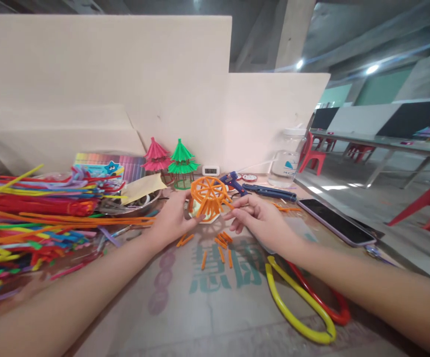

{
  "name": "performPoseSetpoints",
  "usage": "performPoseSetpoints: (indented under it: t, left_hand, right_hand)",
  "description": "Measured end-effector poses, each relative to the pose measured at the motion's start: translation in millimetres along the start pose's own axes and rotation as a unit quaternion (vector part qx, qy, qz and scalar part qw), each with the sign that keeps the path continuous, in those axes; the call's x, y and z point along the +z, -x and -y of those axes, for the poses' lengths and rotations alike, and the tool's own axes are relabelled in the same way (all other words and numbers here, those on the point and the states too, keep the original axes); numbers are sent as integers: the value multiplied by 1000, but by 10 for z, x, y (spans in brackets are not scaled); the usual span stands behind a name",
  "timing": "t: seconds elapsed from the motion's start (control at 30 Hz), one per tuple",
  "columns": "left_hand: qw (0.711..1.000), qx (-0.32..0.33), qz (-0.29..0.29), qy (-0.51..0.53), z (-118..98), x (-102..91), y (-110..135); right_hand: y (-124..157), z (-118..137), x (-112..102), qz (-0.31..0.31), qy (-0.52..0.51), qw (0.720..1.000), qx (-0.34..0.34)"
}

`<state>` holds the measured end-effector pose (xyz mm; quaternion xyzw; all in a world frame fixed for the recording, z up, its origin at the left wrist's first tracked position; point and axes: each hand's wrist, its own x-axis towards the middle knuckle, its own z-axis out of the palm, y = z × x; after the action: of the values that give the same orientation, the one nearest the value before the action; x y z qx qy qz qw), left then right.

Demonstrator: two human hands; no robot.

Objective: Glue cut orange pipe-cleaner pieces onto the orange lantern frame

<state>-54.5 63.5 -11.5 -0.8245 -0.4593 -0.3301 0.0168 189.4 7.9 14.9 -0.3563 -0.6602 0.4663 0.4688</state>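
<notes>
In the middle of the table stands an orange wheel-like frame (211, 187) of fuzzy pipe cleaners, on a pale base edged in orange. My left hand (176, 218) grips its left side between thumb and fingers. At the frame's right edge, my right hand (259, 220) is closed in a pinch on a short orange pipe cleaner piece (228, 204); whether the piece touches the frame is hard to tell. Several loose cut orange pieces (222, 240) lie on the table just in front.
Left, colourful pipe cleaners (36, 218) are heaped beside a metal bowl (148, 206). Behind stand pink (156, 156) and green (180, 158) pagoda models and a glue gun (235, 183). Right are pliers (270, 192), a phone (336, 221), a bottle (285, 158) and yellow-and-red-handled scissors (293, 307).
</notes>
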Motion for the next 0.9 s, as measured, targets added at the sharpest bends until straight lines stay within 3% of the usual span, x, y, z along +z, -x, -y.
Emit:
performPoseSetpoints:
  t: [0.3,0.47,0.77,0.9]
  left_hand:
    - [999,34,-16,-35,-12,2,11]
    - [998,48,-16,-41,-28,-12,11]
    - [997,50,-18,-50,-38,-6,12]
    - [997,53,-18,-46,-41,-8,11]
  right_hand:
    - [61,-149,-5,-23,151,986,-66]
    - [72,-138,12,-37,197,977,-66]
    - [47,-175,21,-30,185,981,-55]
    - [21,-173,28,-12,134,991,-19]
